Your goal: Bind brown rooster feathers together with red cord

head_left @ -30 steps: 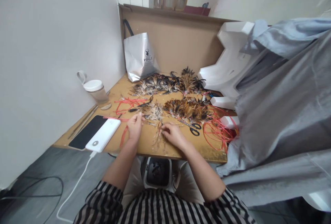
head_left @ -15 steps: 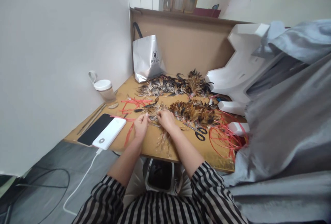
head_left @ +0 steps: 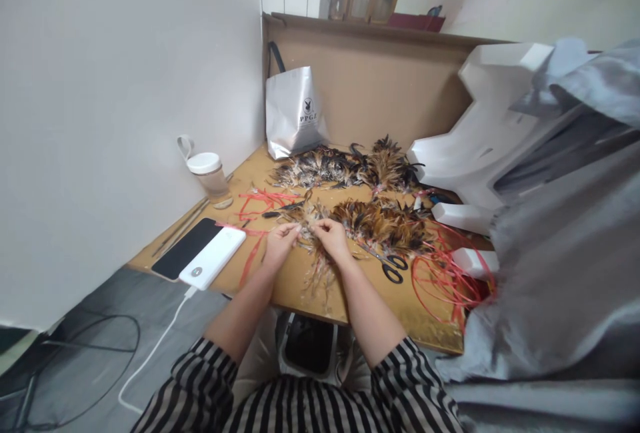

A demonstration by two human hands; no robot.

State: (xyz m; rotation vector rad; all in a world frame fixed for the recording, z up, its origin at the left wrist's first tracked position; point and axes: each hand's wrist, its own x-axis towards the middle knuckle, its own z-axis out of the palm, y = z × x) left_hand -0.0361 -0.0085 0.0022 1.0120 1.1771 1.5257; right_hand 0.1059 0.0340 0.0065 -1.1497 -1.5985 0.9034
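Over the front of the wooden table, my left hand (head_left: pixel 282 243) is closed in a pinch; what lies between its fingertips is too small to make out. Close beside it, my right hand (head_left: pixel 331 238) pinches at the edge of a small pile of loose feathers (head_left: pixel 314 209). Brown bundled feathers (head_left: pixel 380 219) lie right of my hands, and a darker row of feathers (head_left: pixel 325 165) stretches behind. Below my hands are pale feather scraps (head_left: pixel 320 273). Black-handled scissors (head_left: pixel 393 268) rest to the right of my right hand.
Red plastic strips (head_left: pixel 265 203) lie at left, with a larger tangle (head_left: pixel 445 279) at right. A phone (head_left: pixel 187 249), white power bank (head_left: pixel 213 259) and lidded cup (head_left: pixel 209 176) stand left. A silver bag (head_left: pixel 295 113) leans at the back; white foam (head_left: pixel 450 153) and grey cloth (head_left: pixel 565 253) border the right.
The view has shifted, so the table appears slightly farther right. My right hand has drawn back a little from the feather pile, and my left hand has turned toward it.
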